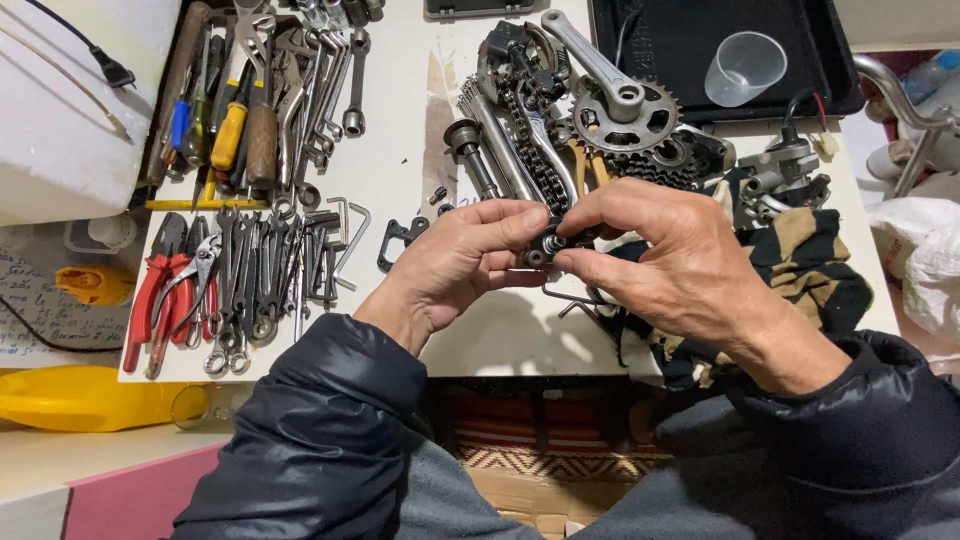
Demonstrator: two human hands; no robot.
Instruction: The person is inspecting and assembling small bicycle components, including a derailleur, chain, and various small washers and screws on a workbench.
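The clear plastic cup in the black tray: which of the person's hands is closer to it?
Right. The right hand is below and slightly left of the clear plastic cup; the left hand is farther away to the left, across the small metal part both hands pinch.

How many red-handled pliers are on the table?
2, as far as I can tell: red-handled pliers at the table's left edge, another pair right beside them. Overlapping tools may hide more.

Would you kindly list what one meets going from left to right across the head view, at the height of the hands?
Red-handled pliers → wrenches → hex keys → left hand → small metal part held by both hands → right hand → striped cloth → white bag.
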